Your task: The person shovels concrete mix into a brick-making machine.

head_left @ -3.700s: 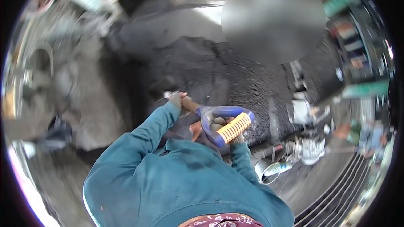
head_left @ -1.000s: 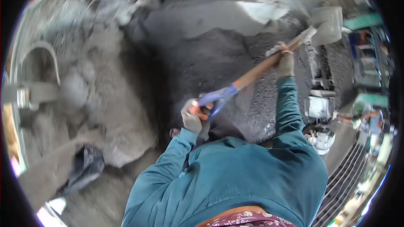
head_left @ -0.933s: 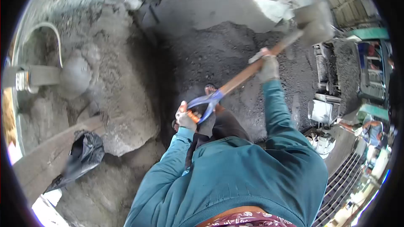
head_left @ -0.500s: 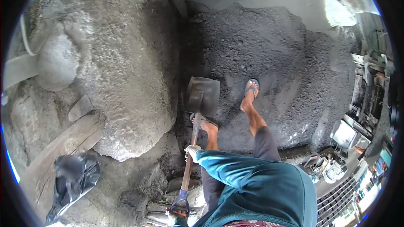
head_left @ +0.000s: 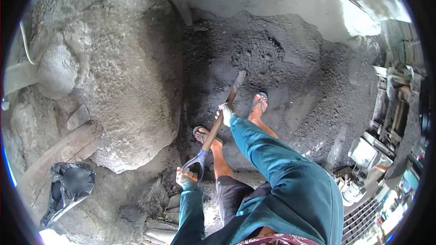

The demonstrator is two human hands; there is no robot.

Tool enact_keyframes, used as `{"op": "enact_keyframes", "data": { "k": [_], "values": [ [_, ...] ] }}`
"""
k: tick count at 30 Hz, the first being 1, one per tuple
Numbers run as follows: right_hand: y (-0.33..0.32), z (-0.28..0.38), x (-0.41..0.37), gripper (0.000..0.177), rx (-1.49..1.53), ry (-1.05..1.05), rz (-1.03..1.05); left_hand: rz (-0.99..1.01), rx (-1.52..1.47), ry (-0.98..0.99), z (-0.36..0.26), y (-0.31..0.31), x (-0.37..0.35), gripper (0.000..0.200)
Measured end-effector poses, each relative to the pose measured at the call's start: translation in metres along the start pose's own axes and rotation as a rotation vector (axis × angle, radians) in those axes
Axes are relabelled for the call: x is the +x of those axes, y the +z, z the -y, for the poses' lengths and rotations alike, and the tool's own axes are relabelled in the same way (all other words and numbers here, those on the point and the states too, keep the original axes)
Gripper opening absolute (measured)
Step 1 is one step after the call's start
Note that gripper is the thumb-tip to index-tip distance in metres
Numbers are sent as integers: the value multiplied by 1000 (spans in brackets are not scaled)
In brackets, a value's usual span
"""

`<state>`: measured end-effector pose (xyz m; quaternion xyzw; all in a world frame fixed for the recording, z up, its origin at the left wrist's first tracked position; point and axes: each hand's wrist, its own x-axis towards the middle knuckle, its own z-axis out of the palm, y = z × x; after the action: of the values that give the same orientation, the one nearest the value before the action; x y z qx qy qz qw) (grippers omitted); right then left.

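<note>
A shovel [head_left: 213,137] slants across the middle, its wooden shaft running up and to the right from a bluish D-shaped handle. My left hand [head_left: 185,178] is closed around that D-handle. Farther up the shaft, my right hand [head_left: 225,113], in a pale glove, grips the wood. At the shaft's far end the blade is hidden under a heap of dark, crumbly grit [head_left: 258,54], over the dark ground beyond my feet. My left foot [head_left: 208,135], in a flip-flop, stands beside the shaft; my right foot [head_left: 259,103] stands farther forward.
A large rough boulder-like mass [head_left: 131,72] rises close on my left. A wooden beam [head_left: 59,154] and a black plastic bag [head_left: 68,190] lie below it. Loose dark grit [head_left: 336,81] slopes to the right, towards a white container [head_left: 362,152] and stacked clutter.
The shovel has moved forward and right, and its bare blade now lies under dark grit. Both hands have moved forward with it, still gripping. The view has shifted slightly.
</note>
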<state>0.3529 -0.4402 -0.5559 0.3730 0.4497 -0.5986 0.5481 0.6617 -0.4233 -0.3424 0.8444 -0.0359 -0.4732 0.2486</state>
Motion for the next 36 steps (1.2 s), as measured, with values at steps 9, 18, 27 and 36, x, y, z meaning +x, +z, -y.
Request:
{"op": "enact_keyframes", "data": {
  "k": [9, 18, 27, 36],
  "values": [
    [-38, 142, -240, 7, 187, -386, -256, 507, 102, -316, -12, 8, -59, 50],
    [-80, 478, -503, 18, 462, -927, 154, 1065, 164, 391, -69, 237, -495, 41],
    [-228, 640, -728, 5, 782, -1565, 527, 2083, 34, 2340, -42, 273, -791, 45],
    [-243, 467, -692, 13, 660, -1600, 161, 2118, 134, 2227, -10, 237, -650, 37]
  ]
}}
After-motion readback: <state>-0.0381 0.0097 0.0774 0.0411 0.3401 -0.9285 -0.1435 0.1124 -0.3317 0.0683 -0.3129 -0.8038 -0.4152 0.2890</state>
